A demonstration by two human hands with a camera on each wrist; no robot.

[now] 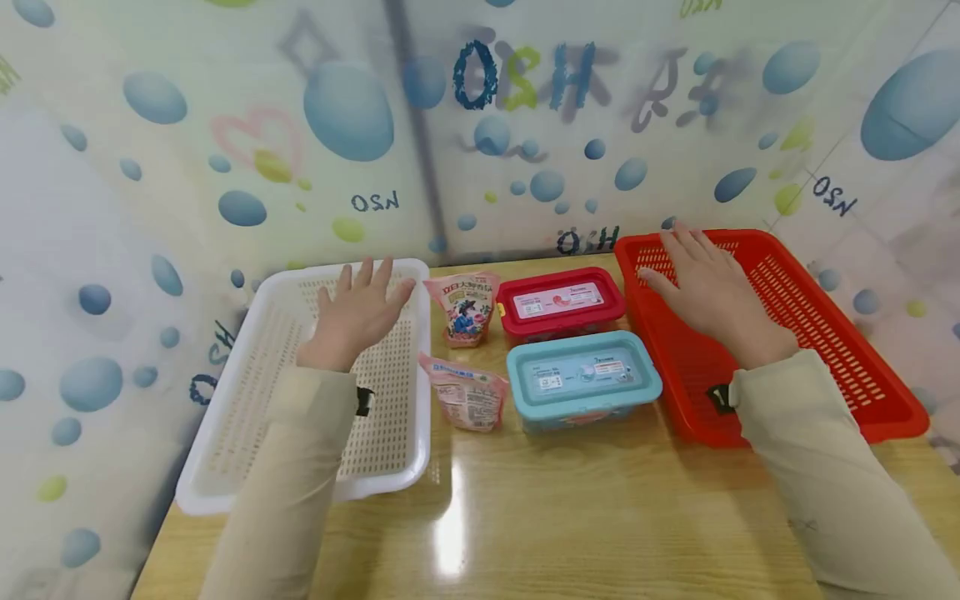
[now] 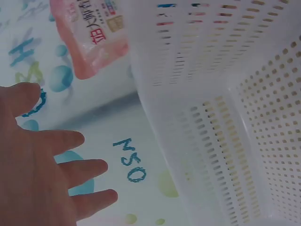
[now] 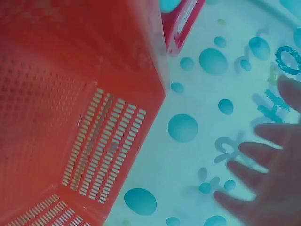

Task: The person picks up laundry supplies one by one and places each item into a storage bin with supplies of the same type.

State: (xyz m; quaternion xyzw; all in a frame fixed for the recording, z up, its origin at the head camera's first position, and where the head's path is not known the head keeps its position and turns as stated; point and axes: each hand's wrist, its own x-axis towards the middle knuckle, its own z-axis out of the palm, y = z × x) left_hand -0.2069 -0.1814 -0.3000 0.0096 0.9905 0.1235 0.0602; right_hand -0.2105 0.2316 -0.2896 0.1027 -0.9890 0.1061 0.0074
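Note:
My left hand point(image 1: 354, 315), fingers spread and straight, hovers over the white plastic basket point(image 1: 416, 375) at the left of the table. Over the red plastic basket point(image 1: 892, 400) on the right, my right hand point(image 1: 712, 287) is held with its fingers extended. Neither hand holds anything. Between the baskets stand two pink pouches, a rear pouch point(image 1: 467, 308) with a cartoon figure and a front pouch point(image 1: 472, 398) with printed text. Beside them sit a box with a red lid point(image 1: 561, 302) and, in front of it, one with a light blue lid point(image 1: 585, 375).
The wooden table point(image 1: 540, 517) carries both baskets and the packages, with a bright reflection near its front. A pale backdrop point(image 1: 465, 167) with blue bubbles and lettering rises right behind the table. Each wrist wears a dark strap.

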